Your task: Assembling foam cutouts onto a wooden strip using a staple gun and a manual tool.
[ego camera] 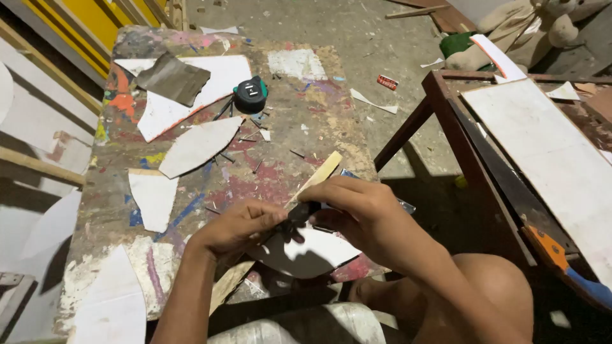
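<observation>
Both my hands meet over the near edge of the bench (115, 210). My left hand (239, 229) and right hand (360, 213) are pinched together on a small dark tool (298, 215) held between the fingertips; what kind of tool it is I cannot tell, since my fingers cover most of it. It hangs just above a white cutout (319, 251) with a curved edge, which lies on the bench right under my hands.

I judge I am readying or adjusting the tool before working on the cutout. The next move would call for a firm one-hand grip on the tool while the other hand pins the cutout flat, as it overhangs the bench edge a little and could tip.

The cutout looks thin, stiff and flat, plain white, partly in my hands' shadow. A pale wooden strip (322, 173) runs slantwise from behind my right hand. Farther off lie more white leaf-shaped pieces (197, 145), loose nails (258, 165) and a tape measure (250, 94), well apart from my hands.
</observation>
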